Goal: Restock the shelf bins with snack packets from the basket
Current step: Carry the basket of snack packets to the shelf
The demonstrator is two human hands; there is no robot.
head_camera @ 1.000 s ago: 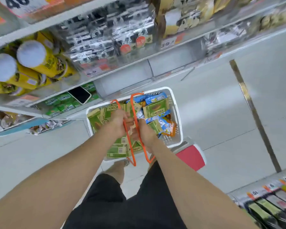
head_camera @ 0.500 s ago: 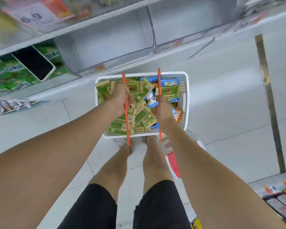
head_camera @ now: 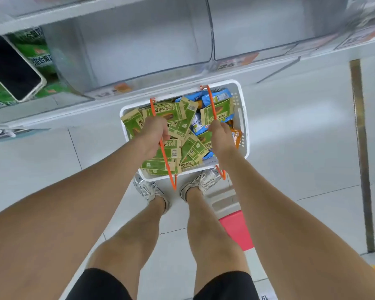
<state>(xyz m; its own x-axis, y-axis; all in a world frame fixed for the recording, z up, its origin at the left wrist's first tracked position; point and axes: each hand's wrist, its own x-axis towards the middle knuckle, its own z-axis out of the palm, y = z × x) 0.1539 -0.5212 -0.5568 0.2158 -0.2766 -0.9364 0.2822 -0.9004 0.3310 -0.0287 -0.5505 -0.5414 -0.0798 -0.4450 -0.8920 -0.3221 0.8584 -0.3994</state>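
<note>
Your both arms reach straight down-forward; left hand (head_camera: pixel 154 135) fisted, fingers curled; right hand (head_camera: pixel 220 137) same, knuckles up, hands apart.

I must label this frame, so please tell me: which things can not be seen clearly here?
- Head view: price tags on the shelf edge, blurred.
- Fingers of left hand and right hand, hidden under the knuckles.
- Lower packets in basket, covered by upper ones.
- Phone, cut by the left edge.

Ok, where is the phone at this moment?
In the head view the phone lies at the far left, screen up on green packets in a shelf bin, left of the empty bin above the basket.
</note>
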